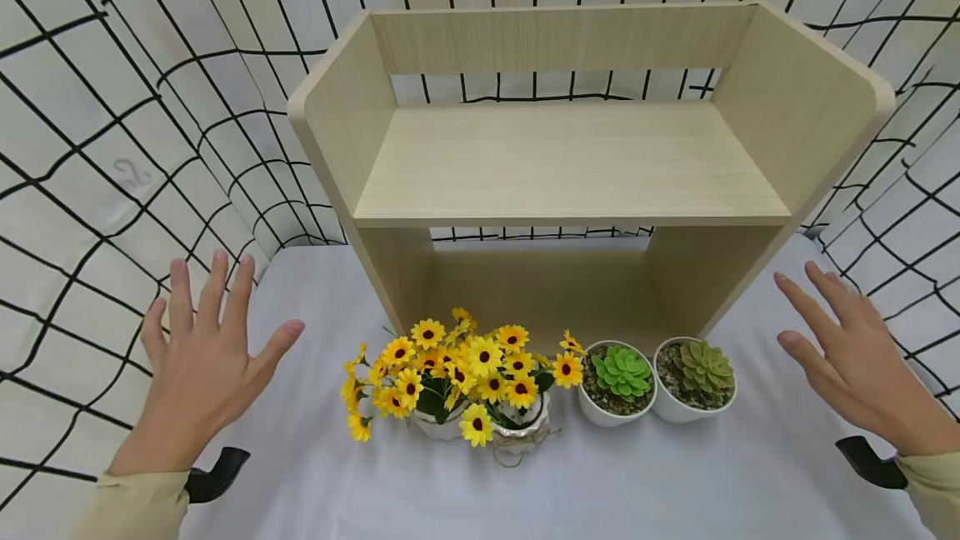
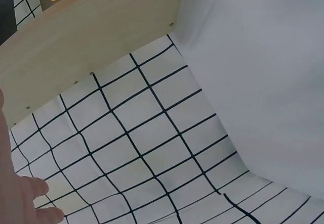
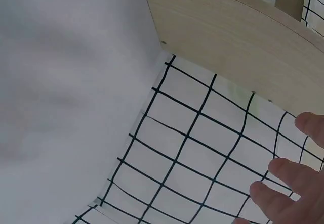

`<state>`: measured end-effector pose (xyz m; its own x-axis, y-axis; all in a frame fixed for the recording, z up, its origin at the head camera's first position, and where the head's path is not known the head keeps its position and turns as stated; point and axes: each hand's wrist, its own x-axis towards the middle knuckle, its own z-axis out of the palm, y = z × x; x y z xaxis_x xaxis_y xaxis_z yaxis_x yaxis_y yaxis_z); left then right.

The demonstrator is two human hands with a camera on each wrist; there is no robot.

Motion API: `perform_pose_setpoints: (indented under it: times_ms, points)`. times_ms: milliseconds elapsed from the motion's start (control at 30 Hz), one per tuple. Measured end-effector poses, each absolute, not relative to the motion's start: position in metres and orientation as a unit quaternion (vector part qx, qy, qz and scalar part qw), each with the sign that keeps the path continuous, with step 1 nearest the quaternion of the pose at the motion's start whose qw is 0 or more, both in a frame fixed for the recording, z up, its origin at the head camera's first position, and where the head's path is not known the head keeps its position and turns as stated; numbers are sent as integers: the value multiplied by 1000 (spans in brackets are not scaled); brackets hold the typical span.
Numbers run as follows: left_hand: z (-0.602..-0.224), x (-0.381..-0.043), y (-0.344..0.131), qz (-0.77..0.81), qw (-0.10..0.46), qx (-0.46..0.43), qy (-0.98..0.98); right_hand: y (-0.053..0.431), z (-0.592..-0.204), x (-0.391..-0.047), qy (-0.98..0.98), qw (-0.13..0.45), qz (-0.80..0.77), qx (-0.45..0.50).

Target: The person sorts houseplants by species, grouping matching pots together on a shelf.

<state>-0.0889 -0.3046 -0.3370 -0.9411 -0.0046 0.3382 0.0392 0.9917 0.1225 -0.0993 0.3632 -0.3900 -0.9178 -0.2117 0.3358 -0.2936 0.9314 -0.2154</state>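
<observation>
Beige sleeve at far left. Left hand: fingers extended and spread, pointing away from the wearer, thumb toward the wooden shelf; well apart from the plants.

Wooden shelf: pale, two-tiered, set upright on the white-covered surface. Long axis runs left to right; front faces the wearer, side panels stand at both ends.

Before its lower tier, four white pots in a row, also left to right:
- Left flower pot, largely hidden by blooms.
- Twine-tied pot, just beside it. Yellow flowers over both form one clump, longest sideways, spilling left past the pots; most blooms face up.
- Bright green succulent, rosette facing up.
- Duller green succulent, likewise; whether these two pots touch, cannot tell.

Right hand: beyond the right panel, fingers loosely extended and apart, pointing forward and leftward; thumb inward, clear of the panel.
</observation>
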Motion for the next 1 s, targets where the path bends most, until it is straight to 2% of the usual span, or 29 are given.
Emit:
perform_pose_setpoints:
  times_ms: [200, 500, 633, 867, 1000]
  points:
    - [-322, -98, -294, -95, 223, -36, -969, 356, -393, -96, -961, 150, 189, 134]
    - [-299, -116, -271, -115, 336, -94, -930, 349, -405, -86, -933, 214, 235, 170]
    - [-290, -125, -261, -113, 359, -115, -919, 345, -416, -84, -911, 225, 287, 195]
    - [-276, -138, -246, -114, 396, -142, -900, 338, -436, -84, -879, 205, 373, 215]
    - [-268, -145, -238, -108, 397, -147, -899, 334, -448, -84, -864, 200, 403, 224]
